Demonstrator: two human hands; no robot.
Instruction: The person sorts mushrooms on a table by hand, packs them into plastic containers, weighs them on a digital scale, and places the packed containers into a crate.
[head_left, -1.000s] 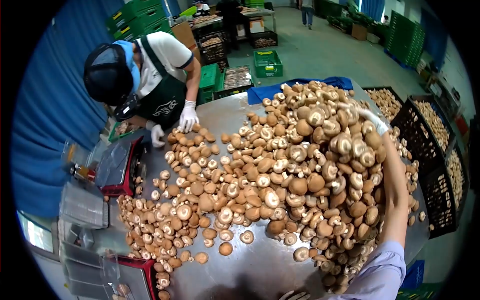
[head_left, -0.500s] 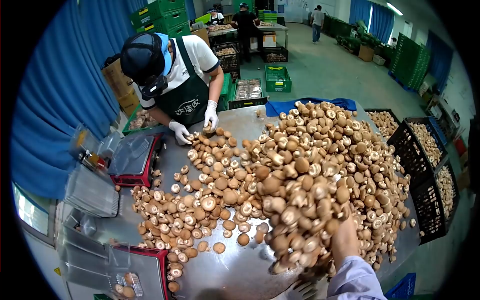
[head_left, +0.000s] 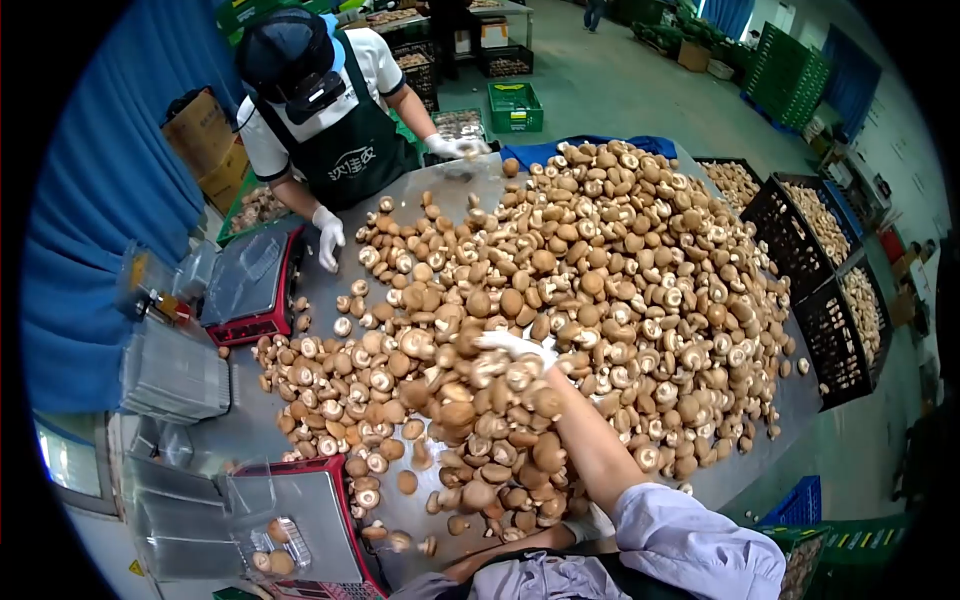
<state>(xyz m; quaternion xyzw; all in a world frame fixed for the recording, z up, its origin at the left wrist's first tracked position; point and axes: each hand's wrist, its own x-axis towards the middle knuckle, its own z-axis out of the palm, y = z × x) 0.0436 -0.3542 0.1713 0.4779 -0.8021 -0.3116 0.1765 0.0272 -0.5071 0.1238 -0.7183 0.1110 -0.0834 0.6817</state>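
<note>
A big heap of shiitake mushrooms (head_left: 640, 260) covers the metal table (head_left: 760, 470). My right hand (head_left: 515, 345), in a white glove, reaches across the heap with its fingers stretched to the left against the mushrooms, not wrapped round one. Loose mushrooms (head_left: 490, 400), blurred by motion, tumble beside it and along my forearm. Close to my body, my left hand (head_left: 590, 525) shows only a bit of white glove beside the near mushrooms; its fingers are hidden.
Across the table stands a co-worker (head_left: 350, 130) with gloved hands at the heap's far edge. Red scales (head_left: 255, 275) and a second scale (head_left: 300, 510) holding a clear punnet (head_left: 280, 550) line the left. Clear trays (head_left: 175, 370) are stacked there. Black crates (head_left: 830, 340) of mushrooms stand right.
My right hand has swept leftward, carrying many mushrooms towards the left pile and the table's near side. The view has tipped down. The co-worker's hands have moved apart.
</note>
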